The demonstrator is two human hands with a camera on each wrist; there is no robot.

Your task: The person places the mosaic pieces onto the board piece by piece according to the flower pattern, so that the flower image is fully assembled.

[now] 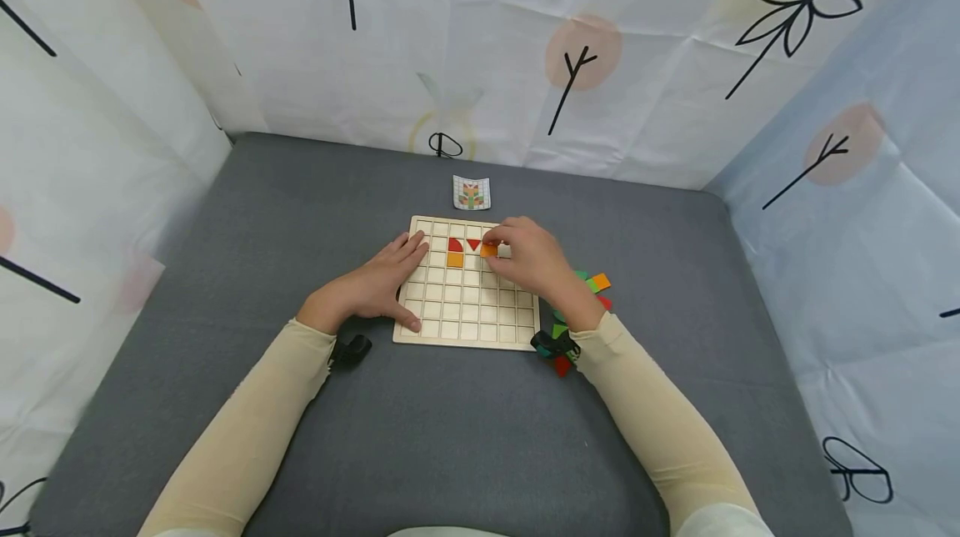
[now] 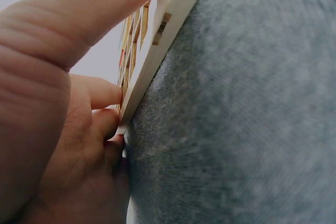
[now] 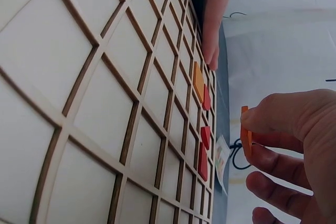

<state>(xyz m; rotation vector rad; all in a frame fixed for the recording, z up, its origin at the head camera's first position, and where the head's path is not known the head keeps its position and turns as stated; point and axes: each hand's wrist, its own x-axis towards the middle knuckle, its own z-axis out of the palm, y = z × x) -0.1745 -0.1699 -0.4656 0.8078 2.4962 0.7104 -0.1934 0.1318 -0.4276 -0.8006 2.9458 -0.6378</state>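
Note:
My left hand (image 1: 375, 280) rests along the left side of a pale wooden grid board (image 1: 468, 335), fingers spread over its edge. Its thumb touches the board near the front left corner. In the left wrist view the board's side edge (image 2: 142, 77) shows close by the fingers. My right hand (image 1: 531, 258) pinches an orange square tile (image 3: 246, 132) between thumb and fingers, held above the board's far part. Within the grid lie a red quarter-round tile (image 1: 455, 245), an orange square tile (image 1: 454, 259) and a red triangle (image 1: 474, 244). Another red tile (image 3: 202, 162) shows in the right wrist view.
A small picture card (image 1: 471, 193) with a coloured pattern lies behind the board. Loose green, orange and red tiles (image 1: 598, 282) lie right of the board, partly hidden by the right forearm. Grey cloth (image 1: 450, 429) covers the table; printed white curtains (image 1: 480, 45) hang around it.

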